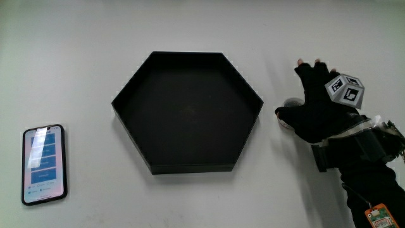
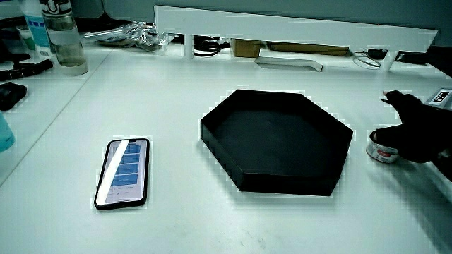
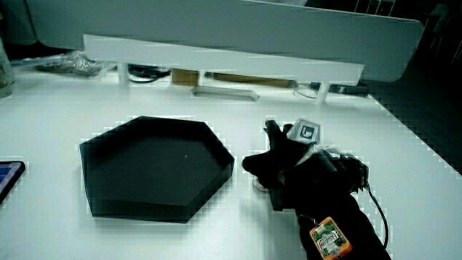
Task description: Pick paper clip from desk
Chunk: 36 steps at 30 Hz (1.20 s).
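Observation:
No paper clip can be made out in any view. A small round white thing (image 1: 290, 102) with a red mark lies on the white desk beside the black hexagonal tray (image 1: 190, 168). The gloved hand (image 1: 316, 107) lies over it with fingers stretched out and thumb spread, the thumb at the thing's edge. In both side views the round thing (image 2: 381, 153) (image 3: 258, 185) peeks out from under the hand (image 2: 417, 130) (image 3: 289, 170), between the hand and the tray (image 2: 282, 185) (image 3: 144, 209). The patterned cube (image 1: 345, 89) sits on the back of the hand.
A phone (image 1: 44, 163) with a lit screen lies flat on the desk, apart from the tray. In a side view a clear bottle (image 2: 63, 35) stands near the low white partition (image 2: 282, 25), with cables and small items under it.

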Motion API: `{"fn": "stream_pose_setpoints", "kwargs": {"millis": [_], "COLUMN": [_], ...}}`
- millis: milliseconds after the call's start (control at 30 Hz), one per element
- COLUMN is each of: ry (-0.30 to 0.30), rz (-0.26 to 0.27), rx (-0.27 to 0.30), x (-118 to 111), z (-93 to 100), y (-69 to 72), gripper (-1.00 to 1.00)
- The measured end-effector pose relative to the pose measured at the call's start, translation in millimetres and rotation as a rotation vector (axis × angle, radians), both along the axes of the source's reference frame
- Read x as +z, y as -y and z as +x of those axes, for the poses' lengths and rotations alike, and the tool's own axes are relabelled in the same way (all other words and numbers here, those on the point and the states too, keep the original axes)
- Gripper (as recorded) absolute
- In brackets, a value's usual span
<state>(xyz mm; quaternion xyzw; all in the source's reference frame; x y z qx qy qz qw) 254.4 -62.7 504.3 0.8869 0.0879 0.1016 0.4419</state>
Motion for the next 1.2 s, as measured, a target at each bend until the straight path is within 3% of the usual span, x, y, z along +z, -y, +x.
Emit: {"fn": "stream_pose_setpoints", "kwargs": {"millis": [67,133,200,267,300,333,367,433,833,900,933,1033,1167,1200], "ry": [-0.016,-0.040,-0.022,-0.032,0.001,0.007,-0.012,0.027,0.021,-0.008,0.017,0.014,0.025,0.027], "rz": [-0.037,-0.111,-0.165,-0.176,-0.185,-0.150,-0.147,-0.139,-0.092,-0.100,-0.103,-0.108,-0.092,-0.066], "rx": [-0.022,-0.033,-0.036,-0.060,-0.022,-0.028,-0.055,0.002,-0.019,-0.023,-0.032,-0.011,-0.015,-0.017], "x": [6.6,14.4,16.9,21.6,23.8,22.0,24.4,26.7,24.4,26.8,24.7,24.7,16.4,13.3], "z": [-1.7,-2.1,-3.2,-2.8,-1.2,-3.2,-4.2,-0.2,-2.3,-1.2,-2.1,3.0,1.2,0.8], "y": [-1.6,-2.1,-2.7,-3.3,-3.5,-3.8,-4.2,-3.4,-2.2,-2.6,-2.5,-0.8,5.7,8.0], "gripper": [0.00,0.00,0.00,0.00,0.00,0.00,0.00,0.00,1.00,1.00,1.00,1.00,1.00,1.00]}}
